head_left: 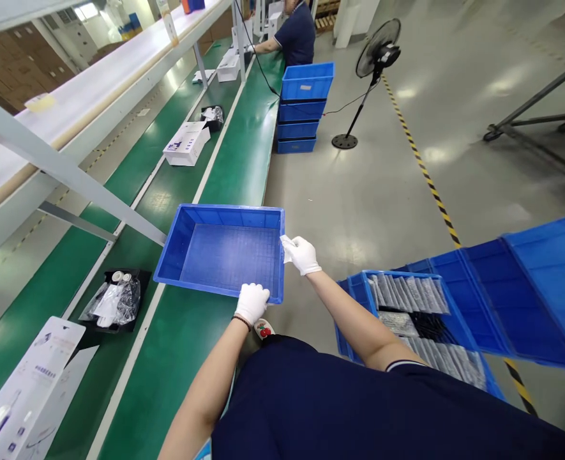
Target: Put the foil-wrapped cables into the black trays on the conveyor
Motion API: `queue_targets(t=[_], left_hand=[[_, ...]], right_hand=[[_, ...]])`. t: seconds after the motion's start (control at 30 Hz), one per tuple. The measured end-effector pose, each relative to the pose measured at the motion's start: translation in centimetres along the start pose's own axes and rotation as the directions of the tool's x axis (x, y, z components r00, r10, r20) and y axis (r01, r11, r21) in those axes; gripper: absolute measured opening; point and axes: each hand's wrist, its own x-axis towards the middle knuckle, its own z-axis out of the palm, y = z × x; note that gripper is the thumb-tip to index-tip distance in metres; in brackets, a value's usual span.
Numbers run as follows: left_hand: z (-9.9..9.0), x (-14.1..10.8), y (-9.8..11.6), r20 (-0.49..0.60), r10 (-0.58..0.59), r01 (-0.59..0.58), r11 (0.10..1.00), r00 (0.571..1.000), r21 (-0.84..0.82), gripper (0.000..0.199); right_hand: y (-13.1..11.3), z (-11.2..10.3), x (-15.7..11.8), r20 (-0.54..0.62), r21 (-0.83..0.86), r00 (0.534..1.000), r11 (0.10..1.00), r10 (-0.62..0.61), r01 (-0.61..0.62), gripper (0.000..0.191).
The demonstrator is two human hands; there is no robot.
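Note:
An empty blue plastic bin [234,255] rests across the green workbench, its right end sticking out past the bench edge. My left hand [252,303], in a white glove, is closed over the near rim close to the right corner. On the bin's right rim, my white-gloved right hand [302,254] is closed, its fingertips at the outer side of the wall. Left of the bin, a black tray [141,291] with plastic-wrapped parts lies on the belt. Nearer to me stands an open white printed box [37,377].
Behind me at right is a blue crate [366,300] of bagged items beside stacked blue bins [483,275]. Further along are another white box [186,144], a blue bin stack [306,108], a pedestal fan [378,54] and a person [299,32]. A shelf post [105,198] slants down near the bin.

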Motion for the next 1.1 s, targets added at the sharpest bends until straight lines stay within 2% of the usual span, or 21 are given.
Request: queue_targets(t=[0.1, 0.23, 0.33, 0.37, 0.4, 0.43, 0.47, 0.53, 0.57, 0.6, 0.63, 0.67, 0.7, 0.73, 0.8, 0.87, 0.93, 0.97, 1.0, 1.03, 1.1], left_hand=[[-0.2, 0.1, -0.2, 0.009, 0.002, -0.002, 1.000, 1.000, -0.011, 0.021], [-1.5, -0.1, -0.7, -0.020, -0.025, 0.024, 0.998, 0.999, -0.052, 0.026], [-3.9, -2.8, -0.4, -0.150, -0.077, 0.064, 0.994, 0.986, -0.090, 0.031], [-5.0, -4.3, -0.1, -0.230, -0.102, 0.079, 0.991, 0.968, -0.108, 0.033], [-6.0, -5.8, 0.3, -0.340, -0.126, 0.087, 0.988, 0.932, -0.129, 0.035], [-7.1, -7.4, 0.8, -0.479, -0.152, 0.088, 0.984, 0.864, -0.154, 0.035], [-8.1, -8.8, 1.2, -0.636, -0.177, 0.077, 0.980, 0.751, -0.182, 0.033], [-9.9, -11.1, 1.7, -0.851, -0.241, 0.061, 0.969, 0.467, -0.241, 0.030], [-10.6, -11.8, 1.7, -0.892, -0.290, 0.060, 0.956, 0.347, -0.288, 0.031], [-11.1, -12.4, 1.6, -0.893, -0.359, 0.063, 0.933, 0.272, -0.355, 0.034], [-11.5, -12.8, 1.3, -0.864, -0.448, 0.057, 0.892, 0.228, -0.448, 0.038], [-11.7, -13.1, 0.9, -0.810, -0.545, 0.025, 0.833, 0.216, -0.553, 0.041], [-11.8, -13.4, 0.5, -0.733, -0.643, -0.033, 0.746, 0.223, -0.665, 0.042], [-11.7, -13.7, 0.1, -0.639, -0.728, -0.108, 0.635, 0.250, -0.765, 0.041], [-10.9, -14.4, -0.5, -0.436, -0.831, -0.253, 0.365, 0.344, -0.896, 0.035], [-9.1, -15.2, -0.9, -0.253, -0.837, -0.305, 0.109, 0.485, -0.946, 0.031], [-6.1, -16.5, -1.5, -0.094, -0.791, -0.218, -0.050, 0.605, -0.975, 0.029], [-4.2, -17.5, -1.8, -0.017, -0.781, -0.142, -0.093, 0.625, -0.985, 0.027], [-2.0, -18.7, -2.2, 0.055, -0.791, -0.070, -0.123, 0.609, -0.990, 0.024], [0.3, -20.4, -2.6, 0.122, -0.816, -0.001, -0.149, 0.565, -0.989, 0.021], [5.0, -24.7, -3.6, 0.246, -0.876, 0.122, -0.214, 0.416, -0.969, 0.018]], right_hand=[[-2.9, 0.3, -1.7, 0.028, 0.031, 0.995, 0.995, -0.097, 0.096, 0.047], [-9.6, 0.0, -3.6, 0.018, 0.193, 0.944, 0.927, -0.330, 0.320, 0.049], [-14.0, -0.6, -4.9, -0.032, 0.317, 0.895, 0.845, -0.445, 0.431, 0.048], [-14.9, -0.7, -5.5, -0.043, 0.311, 0.888, 0.839, -0.458, 0.447, 0.048], [-15.5, -0.7, -6.3, -0.051, 0.290, 0.883, 0.839, -0.466, 0.460, 0.047], [-15.7, -0.6, -7.1, -0.052, 0.261, 0.878, 0.842, -0.476, 0.473, 0.047], [-15.8, -0.4, -8.0, -0.045, 0.236, 0.872, 0.843, -0.487, 0.483, 0.048], [-15.7, 0.3, -9.9, -0.023, 0.211, 0.868, 0.847, -0.495, 0.489, 0.053], [-15.7, 0.8, -10.9, -0.007, 0.211, 0.868, 0.847, -0.497, 0.487, 0.055], [-15.6, 1.2, -11.9, 0.013, 0.218, 0.865, 0.846, -0.501, 0.487, 0.056], [-15.6, 1.7, -12.9, 0.041, 0.231, 0.859, 0.842, -0.510, 0.488, 0.056], [-15.7, 2.1, -13.9, 0.078, 0.246, 0.850, 0.836, -0.522, 0.491, 0.056], [-15.6, 2.5, -14.8, 0.118, 0.261, 0.836, 0.829, -0.536, 0.494, 0.056], [-15.6, 2.9, -15.7, 0.156, 0.277, 0.819, 0.821, -0.552, 0.500, 0.056], [-15.2, 3.6, -17.3, 0.208, 0.300, 0.779, 0.797, -0.591, 0.524, 0.058], [-14.4, 4.4, -18.7, 0.251, 0.267, 0.743, 0.782, -0.621, 0.563, 0.060], [-13.0, 5.2, -19.7, 0.346, 0.131, 0.704, 0.775, -0.620, 0.618, 0.061], [-12.1, 5.5, -20.0, 0.416, 0.046, 0.680, 0.761, -0.604, 0.648, 0.061], [-11.1, 5.7, -20.2, 0.486, -0.023, 0.652, 0.737, -0.582, 0.675, 0.060], [-10.0, 5.6, -20.3, 0.536, -0.058, 0.627, 0.716, -0.566, 0.696, 0.058], [-7.8, 5.1, -19.9, 0.574, -0.094, 0.620, 0.708, -0.535, 0.700, 0.050]])
